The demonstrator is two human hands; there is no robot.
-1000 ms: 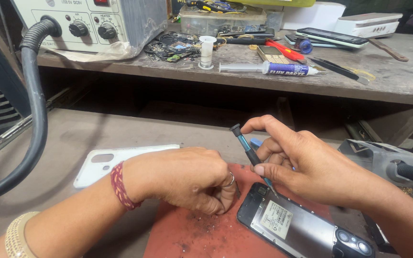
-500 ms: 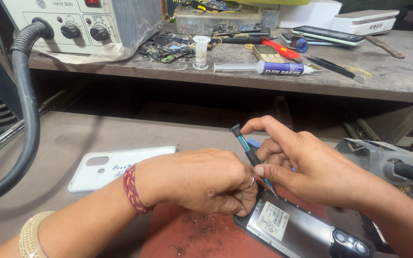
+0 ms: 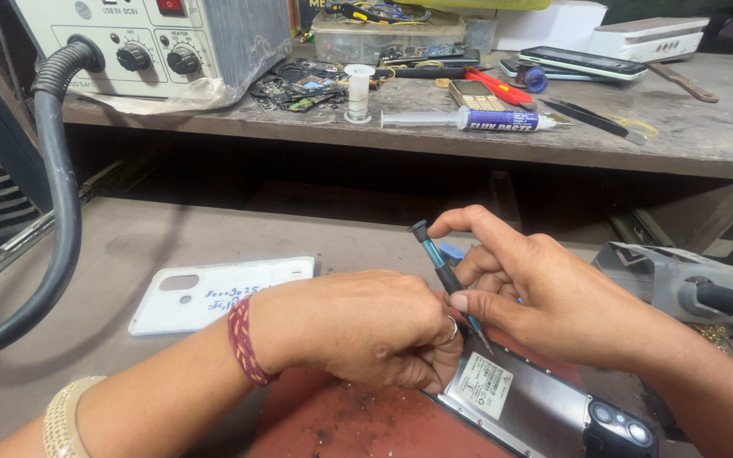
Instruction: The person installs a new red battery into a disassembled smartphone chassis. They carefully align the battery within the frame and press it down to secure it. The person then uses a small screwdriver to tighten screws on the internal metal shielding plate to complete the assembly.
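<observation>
My right hand [image 3: 545, 288] grips a small blue-and-black screwdriver [image 3: 444, 271], held tilted with its tip down on the upper edge of an opened phone [image 3: 545, 403]. The phone lies with its back removed, showing a silver battery with a white label and a camera block at the lower right. It rests on a red mat [image 3: 341, 424] sprinkled with dark specks. My left hand [image 3: 358, 326] is curled, fingers pressed on the phone's upper left corner next to the screwdriver tip. A red thread band circles that wrist.
A white phone back cover [image 3: 214, 293] lies left of my hands. A black ribbed hose [image 3: 57, 212] curves down from a beige control box [image 3: 154, 38]. The raised shelf holds a syringe tube [image 3: 468, 119], circuit boards, tweezers and phones. A grey tool [image 3: 672, 280] sits at right.
My left hand slid rightward off the red mat onto the phone's corner. The right hand and screwdriver stayed almost in place. The camera view shifted slightly.
</observation>
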